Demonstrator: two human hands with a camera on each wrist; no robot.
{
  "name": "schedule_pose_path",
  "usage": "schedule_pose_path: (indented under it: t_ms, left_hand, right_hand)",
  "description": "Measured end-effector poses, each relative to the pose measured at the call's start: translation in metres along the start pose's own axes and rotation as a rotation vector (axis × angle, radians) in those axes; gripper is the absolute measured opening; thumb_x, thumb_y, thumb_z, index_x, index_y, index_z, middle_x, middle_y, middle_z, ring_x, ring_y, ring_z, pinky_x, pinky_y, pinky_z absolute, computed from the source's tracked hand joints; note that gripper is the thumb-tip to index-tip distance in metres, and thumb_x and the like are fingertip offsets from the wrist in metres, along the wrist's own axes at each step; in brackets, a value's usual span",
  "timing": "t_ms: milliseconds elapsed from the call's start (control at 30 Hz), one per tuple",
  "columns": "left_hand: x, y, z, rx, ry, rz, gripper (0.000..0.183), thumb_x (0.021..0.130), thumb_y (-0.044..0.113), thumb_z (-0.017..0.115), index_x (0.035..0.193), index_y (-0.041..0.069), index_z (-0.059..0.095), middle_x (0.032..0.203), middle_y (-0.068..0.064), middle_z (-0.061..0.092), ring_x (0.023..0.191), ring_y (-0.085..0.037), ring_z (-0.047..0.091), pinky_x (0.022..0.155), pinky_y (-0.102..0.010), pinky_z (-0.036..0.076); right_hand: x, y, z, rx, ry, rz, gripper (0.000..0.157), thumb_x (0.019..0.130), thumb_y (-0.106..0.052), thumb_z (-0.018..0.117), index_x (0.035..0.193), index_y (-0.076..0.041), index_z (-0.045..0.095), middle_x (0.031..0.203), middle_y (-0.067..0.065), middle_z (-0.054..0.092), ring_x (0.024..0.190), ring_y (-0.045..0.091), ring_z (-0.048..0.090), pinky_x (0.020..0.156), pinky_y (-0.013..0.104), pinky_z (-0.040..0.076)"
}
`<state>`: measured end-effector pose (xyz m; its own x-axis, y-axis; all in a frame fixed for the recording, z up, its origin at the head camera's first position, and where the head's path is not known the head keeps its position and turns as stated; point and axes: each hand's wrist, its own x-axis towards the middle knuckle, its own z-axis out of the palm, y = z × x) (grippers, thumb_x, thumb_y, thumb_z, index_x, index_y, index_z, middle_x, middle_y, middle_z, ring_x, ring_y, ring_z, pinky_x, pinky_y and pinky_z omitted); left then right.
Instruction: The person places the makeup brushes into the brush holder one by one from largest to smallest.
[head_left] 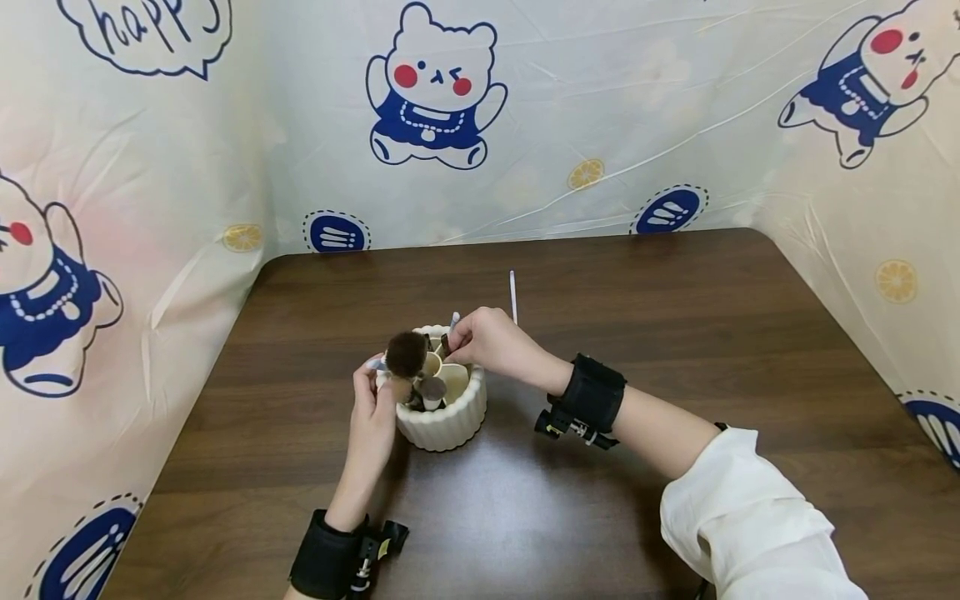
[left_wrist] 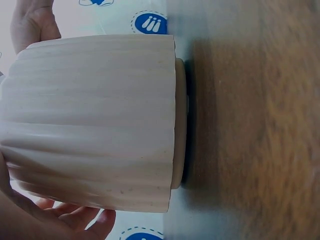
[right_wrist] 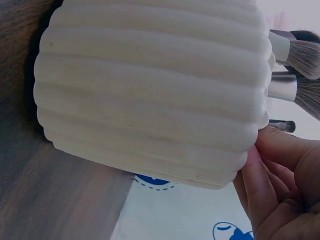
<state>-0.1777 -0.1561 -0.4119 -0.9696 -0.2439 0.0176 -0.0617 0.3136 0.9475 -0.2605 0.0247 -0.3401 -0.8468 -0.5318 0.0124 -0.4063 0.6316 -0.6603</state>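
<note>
A cream ribbed brush holder [head_left: 442, 427] with inner compartments stands upright on the table, makeup brushes in it. Among them are a large brown brush [head_left: 406, 355] and a smaller grey one [head_left: 432, 388]. My left hand [head_left: 371, 412] grips the holder's left side, its fingers curled around the wall in the left wrist view. Over the back right rim, my right hand [head_left: 498, 342] has its fingers bent together, pinching a slim pale stick [head_left: 454, 318] whose top shows above them. The stick's lower part is hidden. A small pale blue tip [head_left: 375, 364] shows beside the left fingers.
Another slim pale stick [head_left: 513, 296] lies on the brown wooden table [head_left: 600, 517] behind the right hand. A patterned white cloth [head_left: 562, 100] surrounds the table's back and sides. Black bands with cameras sit on both wrists.
</note>
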Motion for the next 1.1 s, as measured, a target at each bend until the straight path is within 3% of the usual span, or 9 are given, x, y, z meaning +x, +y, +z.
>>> schedule_pose_path:
  t_ms: [233, 400, 533, 833, 1100]
  left_hand:
    - [-0.0008, 0.0005, -0.0001, -0.002, 0.0, 0.001, 0.04, 0.1, 0.01, 0.034, 0.139, 0.004, 0.033, 0.144, -0.017, 0.043, 0.131, -0.028, 0.041, 0.11, -0.044, 0.031]
    - [-0.0002, 0.0003, 0.0003, -0.005, -0.001, 0.002, 0.04, 0.099, 0.009, 0.033, 0.139, 0.003, 0.033, 0.143, -0.017, 0.044, 0.131, -0.027, 0.042, 0.109, -0.043, 0.032]
    - [-0.0001, 0.0002, 0.0003, -0.004, -0.001, 0.0, 0.04, 0.099, 0.01, 0.032, 0.139, 0.002, 0.033, 0.143, -0.018, 0.044, 0.131, -0.028, 0.042, 0.108, -0.043, 0.032]
    - [0.0006, 0.0, -0.0004, 0.008, 0.003, -0.01, 0.04, 0.1, 0.012, 0.033, 0.138, 0.004, 0.034, 0.143, -0.016, 0.044, 0.129, -0.026, 0.043, 0.107, -0.041, 0.032]
    - [-0.0001, 0.0009, 0.0005, -0.002, 0.0, 0.005, 0.04, 0.1, 0.011, 0.033, 0.139, 0.003, 0.034, 0.143, -0.018, 0.043, 0.13, -0.029, 0.042, 0.108, -0.045, 0.032]
  right_hand:
    - [-0.0012, -0.0004, 0.0001, -0.052, -0.009, -0.044, 0.008, 0.081, -0.019, 0.076, 0.078, -0.011, 0.077, 0.08, -0.002, 0.074, 0.069, 0.001, 0.055, 0.065, 0.013, 0.043]
    - [-0.0003, -0.0013, 0.0004, -0.084, -0.039, -0.074, 0.01, 0.083, -0.017, 0.073, 0.087, -0.01, 0.079, 0.089, 0.001, 0.076, 0.082, 0.01, 0.067, 0.07, 0.015, 0.048]
    - [0.0009, -0.0031, -0.0002, -0.123, -0.072, -0.092, 0.012, 0.086, -0.017, 0.07, 0.09, -0.009, 0.078, 0.093, 0.002, 0.076, 0.088, 0.014, 0.069, 0.074, 0.018, 0.05]
    - [0.0051, -0.0081, -0.0041, -0.215, -0.12, -0.113, 0.012, 0.086, -0.02, 0.07, 0.085, -0.012, 0.079, 0.085, 0.0, 0.076, 0.074, 0.006, 0.061, 0.065, 0.015, 0.043]
    - [0.006, -0.009, -0.007, -0.236, -0.141, -0.125, 0.01, 0.085, -0.018, 0.071, 0.086, -0.013, 0.079, 0.084, -0.001, 0.076, 0.073, 0.005, 0.059, 0.064, 0.016, 0.043]
